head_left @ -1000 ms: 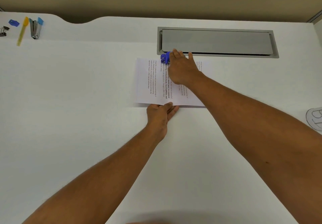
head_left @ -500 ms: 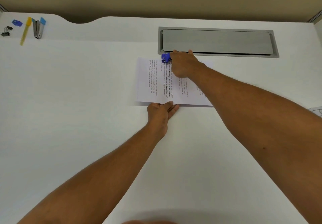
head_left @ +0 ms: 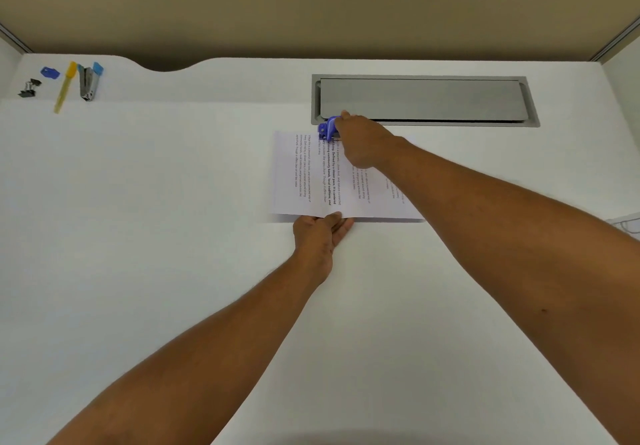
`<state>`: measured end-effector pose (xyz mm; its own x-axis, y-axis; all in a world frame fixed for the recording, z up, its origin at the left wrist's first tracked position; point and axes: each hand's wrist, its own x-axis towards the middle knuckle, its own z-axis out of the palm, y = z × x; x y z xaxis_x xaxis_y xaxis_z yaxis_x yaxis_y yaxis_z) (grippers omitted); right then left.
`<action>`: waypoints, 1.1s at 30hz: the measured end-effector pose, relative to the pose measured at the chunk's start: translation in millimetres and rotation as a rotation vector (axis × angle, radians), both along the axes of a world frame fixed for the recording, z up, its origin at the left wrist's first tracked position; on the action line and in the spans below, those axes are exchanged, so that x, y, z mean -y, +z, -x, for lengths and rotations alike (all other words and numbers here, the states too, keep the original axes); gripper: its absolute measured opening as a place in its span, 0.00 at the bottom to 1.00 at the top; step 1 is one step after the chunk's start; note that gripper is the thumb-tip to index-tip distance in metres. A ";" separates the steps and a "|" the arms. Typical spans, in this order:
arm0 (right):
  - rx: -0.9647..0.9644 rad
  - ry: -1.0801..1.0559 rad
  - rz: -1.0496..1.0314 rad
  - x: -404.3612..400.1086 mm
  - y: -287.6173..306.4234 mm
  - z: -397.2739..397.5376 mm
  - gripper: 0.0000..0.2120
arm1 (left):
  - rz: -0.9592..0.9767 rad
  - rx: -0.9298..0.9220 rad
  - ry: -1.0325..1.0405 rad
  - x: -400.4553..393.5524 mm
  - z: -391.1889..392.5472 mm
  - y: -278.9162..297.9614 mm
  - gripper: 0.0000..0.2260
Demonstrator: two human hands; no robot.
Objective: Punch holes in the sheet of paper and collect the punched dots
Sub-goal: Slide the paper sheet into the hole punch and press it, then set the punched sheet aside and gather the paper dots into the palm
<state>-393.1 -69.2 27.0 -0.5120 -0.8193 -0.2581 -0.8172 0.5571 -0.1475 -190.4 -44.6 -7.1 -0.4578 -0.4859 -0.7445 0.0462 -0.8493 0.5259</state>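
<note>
**Both hands on the paper, punch at its far edge**

My right hand (head_left: 363,139) reaches out over the sheet of paper (head_left: 301,174) and closes around the blue hole punch (head_left: 327,129), which sits on the sheet's far edge, a little left of its middle. My fingers wrap over the top of the punch, so only its left end shows past my knuckles. I cannot tell whether it is pressed down.

My left hand (head_left: 320,231) is at the sheet's near edge. The thumb lies on top of the paper and the other fingers sit under or against the edge, pinching it. That near edge looks slightly lifted off the white bench (head_left: 138,236), with a thin shadow below it.

The sheet lies with its printed lines running near to far, so the text reads sideways to me. Just beyond the punch is a long grey metal flap (head_left: 419,100) set into the bench.

In the far left corner lie a stapler (head_left: 88,81), a yellow pen (head_left: 64,86), a small blue piece (head_left: 50,72) and black binder clips (head_left: 29,88), all well apart from the paper.

I see no punched dots.
</note>
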 end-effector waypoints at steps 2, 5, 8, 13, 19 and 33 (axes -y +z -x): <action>0.117 -0.067 0.071 -5.8 4.3 1.8 0.28 | -0.011 0.001 0.005 -0.3 -0.5 0.4 0.23; 0.221 -0.197 0.251 -26.3 12.2 -1.1 0.30 | -0.015 0.005 0.003 -3.0 -2.9 0.1 0.22; 0.246 -0.349 0.404 -59.4 13.6 -11.9 0.25 | -0.029 0.000 -0.001 -10.0 -10.3 -1.0 0.23; 0.265 -0.669 0.590 -133.8 3.5 -46.6 0.23 | -0.054 -0.015 -0.005 -26.5 -36.8 -5.8 0.22; 0.553 -1.055 0.541 -205.0 -4.2 -86.4 0.32 | -0.064 -0.008 -0.035 -52.0 -89.2 -12.3 0.18; 1.314 -1.017 0.705 -256.2 -18.8 -163.1 0.13 | -0.009 -0.096 -0.066 -86.8 -186.6 -16.5 0.22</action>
<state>-229.9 187.0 8.1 -0.6005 -0.4719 -0.6456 0.6013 0.2658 -0.7535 -3.8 42.1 -23.6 -0.5579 -0.4456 -0.7002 0.0392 -0.8569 0.5141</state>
